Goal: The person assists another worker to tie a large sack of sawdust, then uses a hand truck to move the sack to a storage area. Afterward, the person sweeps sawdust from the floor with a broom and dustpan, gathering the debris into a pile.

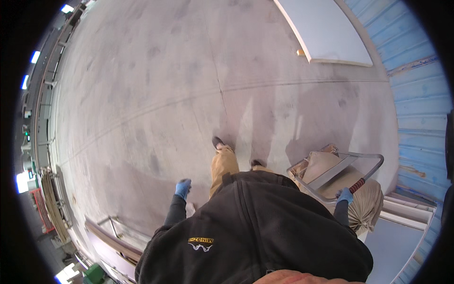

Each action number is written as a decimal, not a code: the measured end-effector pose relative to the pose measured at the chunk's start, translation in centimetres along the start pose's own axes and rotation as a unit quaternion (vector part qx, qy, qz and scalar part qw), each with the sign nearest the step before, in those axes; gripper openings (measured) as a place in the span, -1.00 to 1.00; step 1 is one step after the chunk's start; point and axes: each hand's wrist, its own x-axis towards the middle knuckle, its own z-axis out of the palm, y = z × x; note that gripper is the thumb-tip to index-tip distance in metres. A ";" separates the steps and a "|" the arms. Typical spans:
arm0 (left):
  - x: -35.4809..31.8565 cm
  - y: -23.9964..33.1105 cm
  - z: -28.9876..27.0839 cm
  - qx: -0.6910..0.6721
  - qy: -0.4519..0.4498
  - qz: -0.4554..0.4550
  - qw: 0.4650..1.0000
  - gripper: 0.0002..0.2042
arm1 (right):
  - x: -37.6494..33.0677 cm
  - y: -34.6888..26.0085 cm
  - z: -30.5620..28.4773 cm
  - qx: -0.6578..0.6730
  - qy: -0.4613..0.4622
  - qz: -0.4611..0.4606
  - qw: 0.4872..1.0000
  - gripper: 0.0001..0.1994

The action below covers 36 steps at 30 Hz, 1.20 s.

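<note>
The right fingers [350, 192] hold a hand trolley's [378, 164] red-brown grip [358, 184]; just beside them is a gathered sack [371, 203], contents hidden. The left fingers [187, 183], how wide I cannot tell, have open concrete floor [142, 109] ahead.

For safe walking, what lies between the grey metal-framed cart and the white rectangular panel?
Head view: grey concrete floor, with shadow and a thin dark line.

Near you, on your black jacket [265, 222]'s left side, sit yellow letters [201, 240] above a white squiggle [200, 247].
</note>
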 end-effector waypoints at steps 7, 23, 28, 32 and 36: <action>13.0 20.1 -10.6 -0.018 -0.027 -0.012 0.999 -0.65 | -14.9 -7.2 17.8 -0.081 0.004 -0.007 0.997 -0.81; 43.5 86.6 -27.2 0.036 -0.039 0.320 0.946 -0.67 | -51.4 -25.1 60.4 -0.171 0.106 -0.012 0.979 -0.84; 47.3 91.6 -36.7 0.050 -0.044 0.125 0.990 -0.78 | -65.9 -32.0 72.3 -0.125 0.058 -0.019 0.990 -0.77; 55.9 98.1 -43.0 0.029 -0.081 0.004 0.996 -0.77 | -77.3 -37.2 85.2 -0.072 0.037 -0.035 0.996 -0.67; 66.3 109.4 -50.4 0.366 -0.135 0.351 0.851 -0.77 | -88.1 -40.3 97.1 -0.041 0.048 -0.048 0.997 -0.60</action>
